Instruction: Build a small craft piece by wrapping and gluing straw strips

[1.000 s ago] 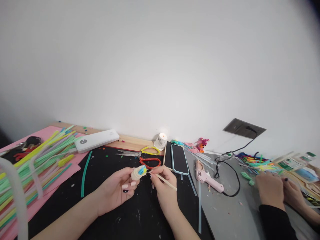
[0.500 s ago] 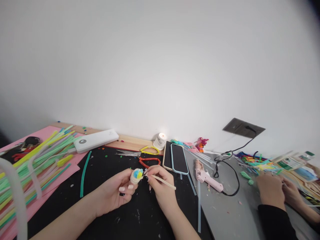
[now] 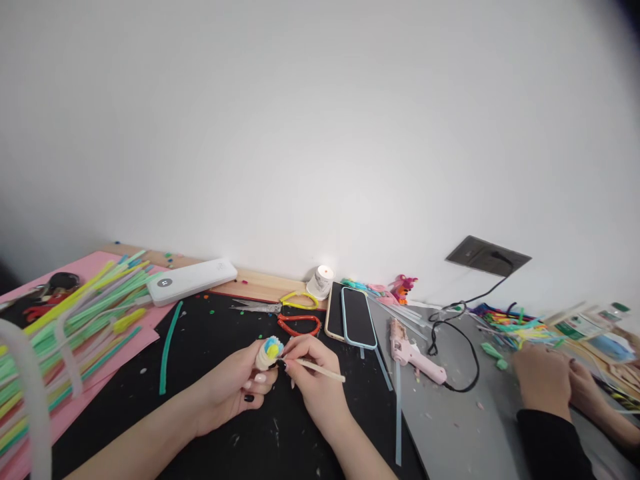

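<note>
My left hand [image 3: 233, 390] is closed around a small cream coiled piece [image 3: 263, 360] with a blue and yellow top [image 3: 273, 348], which tips towards my right hand. The fingertips of my right hand [image 3: 315, 377] pinch a cream pipe cleaner [image 3: 325, 371] right beside it. One end of the pipe cleaner sticks out to the right past my fingers; the other end is hidden where my fingertips meet the coil. Just beyond my hands lie scissors with a red and a yellow handle loop [image 3: 299, 325], blades pointing left, on the black mat [image 3: 210, 360].
Many coloured pipe cleaners [image 3: 85, 333] lie on pink paper at left, near a white device [image 3: 195, 280]. A white cup [image 3: 320, 283], two phones [image 3: 359, 319] and a pink glue gun [image 3: 415, 357] with a black cord stand to the right. A co-worker's hands [image 3: 543, 380] work at far right.
Both my hands have shifted slightly left and down with the coiled piece, which has turned a little so more yellow faces up. The pipe cleaner's free end has moved left with my right hand.
</note>
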{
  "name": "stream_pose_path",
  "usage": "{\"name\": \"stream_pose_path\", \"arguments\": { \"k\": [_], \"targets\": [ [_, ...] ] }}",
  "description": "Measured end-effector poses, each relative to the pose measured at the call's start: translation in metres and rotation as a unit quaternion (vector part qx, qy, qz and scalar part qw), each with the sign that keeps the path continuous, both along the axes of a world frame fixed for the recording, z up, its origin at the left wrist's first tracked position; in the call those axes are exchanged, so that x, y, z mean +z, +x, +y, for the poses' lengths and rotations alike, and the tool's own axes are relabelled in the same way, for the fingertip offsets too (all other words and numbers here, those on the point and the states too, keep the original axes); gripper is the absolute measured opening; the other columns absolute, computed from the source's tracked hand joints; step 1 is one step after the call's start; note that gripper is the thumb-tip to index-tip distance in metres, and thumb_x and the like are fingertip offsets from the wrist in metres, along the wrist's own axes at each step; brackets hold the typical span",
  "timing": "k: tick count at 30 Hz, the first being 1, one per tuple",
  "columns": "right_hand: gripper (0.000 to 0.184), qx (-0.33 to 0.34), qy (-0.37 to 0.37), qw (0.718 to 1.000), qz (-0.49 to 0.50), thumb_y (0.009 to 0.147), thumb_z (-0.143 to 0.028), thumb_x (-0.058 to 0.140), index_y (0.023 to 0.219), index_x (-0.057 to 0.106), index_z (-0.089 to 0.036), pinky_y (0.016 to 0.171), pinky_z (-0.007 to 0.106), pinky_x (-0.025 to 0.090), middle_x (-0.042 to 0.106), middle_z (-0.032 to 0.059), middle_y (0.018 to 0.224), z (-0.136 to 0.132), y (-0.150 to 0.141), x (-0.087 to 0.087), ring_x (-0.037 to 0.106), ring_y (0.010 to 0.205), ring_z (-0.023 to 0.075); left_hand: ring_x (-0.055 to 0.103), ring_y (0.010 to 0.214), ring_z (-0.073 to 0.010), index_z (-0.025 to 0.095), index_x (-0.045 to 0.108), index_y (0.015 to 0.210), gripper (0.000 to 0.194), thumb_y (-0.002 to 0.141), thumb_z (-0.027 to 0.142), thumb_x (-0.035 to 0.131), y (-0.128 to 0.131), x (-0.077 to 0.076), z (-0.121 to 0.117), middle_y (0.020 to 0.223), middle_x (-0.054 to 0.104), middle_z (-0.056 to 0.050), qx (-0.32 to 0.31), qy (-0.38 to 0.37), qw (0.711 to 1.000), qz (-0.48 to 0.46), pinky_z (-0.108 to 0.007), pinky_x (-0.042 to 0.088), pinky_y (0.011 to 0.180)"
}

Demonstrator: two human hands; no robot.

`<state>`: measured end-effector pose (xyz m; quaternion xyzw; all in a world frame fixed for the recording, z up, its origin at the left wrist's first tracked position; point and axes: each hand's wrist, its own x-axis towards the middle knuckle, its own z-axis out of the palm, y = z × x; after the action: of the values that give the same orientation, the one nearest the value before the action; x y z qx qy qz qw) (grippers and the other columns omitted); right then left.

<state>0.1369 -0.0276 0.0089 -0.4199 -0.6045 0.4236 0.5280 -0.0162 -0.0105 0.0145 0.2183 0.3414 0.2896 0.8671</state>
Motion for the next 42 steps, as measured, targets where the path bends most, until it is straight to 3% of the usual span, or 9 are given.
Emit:
{"name": "stream_pose_path", "arguments": {
  "k": [4,10,16,21,30,38,42],
  "targets": [
    [0.013,-0.002,0.013,1.0,-0.01,0.072,-0.009,0.067,0.065,0.065,-0.02,0.07,0.028,0.046,0.063,0.0024,0.082,0.0,0.0,0.0,0.06,0.078,0.0173,0.018,0.039,-0.0016,0.018,0.045,0.064,0.03,0.076,0.042,0.06,-0.001,0.0,0.0,0.046,0.039,0.009,-0.012,-0.006,1.0,0.002,-0.013,0.023,0.041],
    [0.014,0.005,0.019,1.0,-0.014,0.07,-0.008,0.069,0.064,0.064,-0.019,0.07,0.029,0.046,0.064,0.006,0.098,-0.001,0.0,0.005,0.06,0.082,0.018,0.011,0.039,-0.0013,0.017,0.048,0.065,0.028,0.076,0.039,0.062,-0.007,-0.007,0.002,0.044,0.031,0.012,-0.04,-0.042,0.998,-0.024,-0.013,0.017,0.04],
    [0.017,0.045,-0.001,0.999,0.015,0.07,-0.006,0.07,0.062,0.063,-0.019,0.087,0.038,0.044,0.068,0.0079,0.103,-0.004,-0.003,0.009,0.061,0.097,0.023,0.01,0.039,-0.0043,0.019,0.049,0.063,0.028,0.075,0.041,0.06,-0.007,-0.014,0.0,0.039,0.027,0.012,-0.082,0.016,0.996,-0.005,-0.017,0.023,0.04],
    [0.015,0.047,-0.028,0.998,0.038,0.07,-0.008,0.071,0.063,0.064,-0.02,0.089,0.041,0.044,0.07,0.0076,0.099,-0.005,-0.004,0.006,0.062,0.097,0.0242,0.009,0.037,-0.0048,0.02,0.052,0.06,0.036,0.073,0.052,0.06,-0.005,-0.01,-0.001,0.035,0.025,0.012,-0.097,0.059,0.993,0.019,-0.018,0.026,0.04],
    [0.015,0.038,-0.033,0.998,0.046,0.069,-0.008,0.071,0.061,0.065,-0.019,0.086,0.039,0.046,0.07,0.0084,0.096,-0.006,-0.006,0.005,0.061,0.095,0.0242,0.008,0.035,-0.004,0.02,0.051,0.054,0.042,0.065,0.059,0.064,-0.004,0.0,-0.003,0.032,0.024,0.013,-0.113,0.058,0.991,0.039,-0.017,0.025,0.037],
    [0.012,0.022,-0.033,0.999,0.034,0.068,-0.011,0.073,0.061,0.066,-0.019,0.082,0.037,0.046,0.07,0.0076,0.092,-0.005,-0.007,0.004,0.061,0.09,0.0226,0.009,0.034,-0.0043,0.021,0.049,0.058,0.044,0.07,0.062,0.055,-0.002,-0.007,-0.001,0.032,0.024,0.013,-0.091,0.074,0.991,0.062,-0.017,0.026,0.036],
    [0.012,0.016,-0.034,0.999,0.03,0.068,-0.013,0.074,0.061,0.067,-0.019,0.082,0.036,0.046,0.07,0.0068,0.092,-0.005,-0.007,0.003,0.061,0.089,0.0226,0.01,0.033,-0.0048,0.022,0.051,0.065,0.036,0.071,0.057,0.057,0.0,-0.009,-0.002,0.031,0.026,0.014,-0.072,0.1,0.99,0.065,-0.018,0.026,0.035]
  ]
}}
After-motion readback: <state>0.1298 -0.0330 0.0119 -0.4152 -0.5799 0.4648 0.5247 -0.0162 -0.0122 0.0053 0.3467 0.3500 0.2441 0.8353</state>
